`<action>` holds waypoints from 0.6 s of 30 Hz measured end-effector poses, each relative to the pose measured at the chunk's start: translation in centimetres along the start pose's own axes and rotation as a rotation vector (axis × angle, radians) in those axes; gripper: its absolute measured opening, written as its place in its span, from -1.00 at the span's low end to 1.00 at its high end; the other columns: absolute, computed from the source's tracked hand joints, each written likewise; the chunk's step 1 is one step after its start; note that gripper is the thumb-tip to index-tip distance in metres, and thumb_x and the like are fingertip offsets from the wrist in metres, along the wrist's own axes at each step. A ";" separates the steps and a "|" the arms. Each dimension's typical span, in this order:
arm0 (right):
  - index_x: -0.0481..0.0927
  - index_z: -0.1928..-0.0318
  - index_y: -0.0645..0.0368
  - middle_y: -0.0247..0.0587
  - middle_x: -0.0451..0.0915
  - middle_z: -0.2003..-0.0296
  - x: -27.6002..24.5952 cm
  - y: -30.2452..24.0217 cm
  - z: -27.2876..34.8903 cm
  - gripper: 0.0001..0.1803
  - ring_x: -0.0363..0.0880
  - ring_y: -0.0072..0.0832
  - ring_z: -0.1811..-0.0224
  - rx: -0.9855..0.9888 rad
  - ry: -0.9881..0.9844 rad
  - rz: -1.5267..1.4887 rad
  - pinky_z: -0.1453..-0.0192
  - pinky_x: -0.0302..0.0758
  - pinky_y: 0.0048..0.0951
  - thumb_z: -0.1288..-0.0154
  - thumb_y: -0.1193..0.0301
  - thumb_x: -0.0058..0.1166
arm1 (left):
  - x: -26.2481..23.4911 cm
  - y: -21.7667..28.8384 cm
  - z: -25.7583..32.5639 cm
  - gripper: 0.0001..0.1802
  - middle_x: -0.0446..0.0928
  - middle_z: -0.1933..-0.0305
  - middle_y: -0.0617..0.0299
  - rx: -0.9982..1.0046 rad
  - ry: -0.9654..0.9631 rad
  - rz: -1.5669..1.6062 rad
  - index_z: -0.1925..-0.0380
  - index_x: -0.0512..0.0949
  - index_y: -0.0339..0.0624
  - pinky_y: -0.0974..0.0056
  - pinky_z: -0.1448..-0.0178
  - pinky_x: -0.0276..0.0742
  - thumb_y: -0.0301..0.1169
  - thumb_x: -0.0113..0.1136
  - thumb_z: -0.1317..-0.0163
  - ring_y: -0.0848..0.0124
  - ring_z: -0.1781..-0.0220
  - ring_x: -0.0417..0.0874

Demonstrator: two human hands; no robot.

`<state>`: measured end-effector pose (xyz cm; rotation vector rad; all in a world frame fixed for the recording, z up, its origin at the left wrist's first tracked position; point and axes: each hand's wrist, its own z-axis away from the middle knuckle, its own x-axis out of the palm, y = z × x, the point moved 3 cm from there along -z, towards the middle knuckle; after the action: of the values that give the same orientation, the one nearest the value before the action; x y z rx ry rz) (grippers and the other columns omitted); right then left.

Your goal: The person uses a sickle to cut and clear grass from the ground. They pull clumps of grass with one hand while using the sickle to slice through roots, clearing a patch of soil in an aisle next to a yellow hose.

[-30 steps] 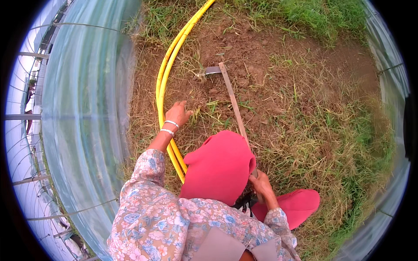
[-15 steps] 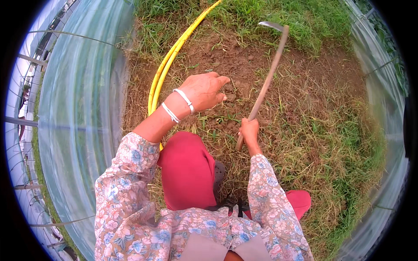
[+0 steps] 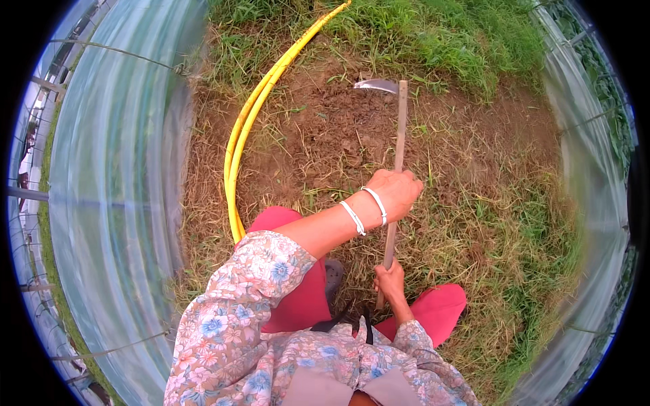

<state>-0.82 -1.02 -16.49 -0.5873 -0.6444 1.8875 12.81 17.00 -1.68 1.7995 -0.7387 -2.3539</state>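
A long-handled sickle [image 3: 401, 128] reaches away from me over the ground, its curved metal blade pointing left above loose brown soil [image 3: 338, 125]. My left hand [image 3: 396, 193], with white bands at the wrist, is closed around the middle of the wooden handle. Lower down, close to my knees, my right hand [image 3: 389, 279] grips the handle near its butt end. The left hand's fingertips are partly hidden behind the handle and the back of the hand.
Two yellow hoses or pipes [image 3: 244, 125] curve along the left side of the soil. Green grass [image 3: 433, 34] grows at the far end, and dry cut grass [image 3: 474, 250] covers the right. Plastic sheeting walls stand at left [image 3: 115, 203] and right [image 3: 589, 169].
My left hand has moved right and taken hold of the sickle handle. The right hand has drawn nearer to me, and the blade has come left and closer, over the bare soil.
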 end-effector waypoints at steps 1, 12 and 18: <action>0.36 0.19 0.31 -0.35 0.35 0.66 0.2 -1.4 -3.2 -0.81 0.34 -0.57 0.79 -0.098 0.048 -0.113 0.75 0.32 -0.47 -0.21 0.54 0.01 | -0.5 0.3 -0.7 -0.65 0.56 0.23 0.07 0.021 0.115 0.052 0.17 0.51 -0.18 0.02 0.06 0.60 -0.32 0.33 -0.06 0.09 0.09 0.66; 0.45 0.31 0.17 -0.35 0.53 0.60 13.1 -7.6 -16.1 -0.75 0.45 -0.47 0.67 -0.198 -0.358 0.084 0.61 0.36 -0.39 -0.39 0.24 -0.04 | -2.4 1.5 -0.6 -0.79 0.55 0.29 0.05 0.114 0.237 0.130 0.30 0.58 -0.19 0.05 0.15 0.60 -0.40 0.22 -0.03 0.09 0.19 0.67; 0.40 0.30 0.16 -0.40 0.41 0.63 6.1 -2.5 -10.3 -0.85 0.32 -0.57 0.73 0.200 -0.388 -0.557 0.70 0.29 -0.48 -0.37 0.36 -0.01 | -1.6 2.7 -1.6 -0.78 0.54 0.28 0.07 0.194 0.215 0.230 0.27 0.54 -0.21 0.04 0.12 0.59 -0.36 0.22 -0.10 0.09 0.16 0.65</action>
<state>5.31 7.23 -23.07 0.0967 -0.7615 1.5122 14.19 14.67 0.61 1.8842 -1.1072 -1.9675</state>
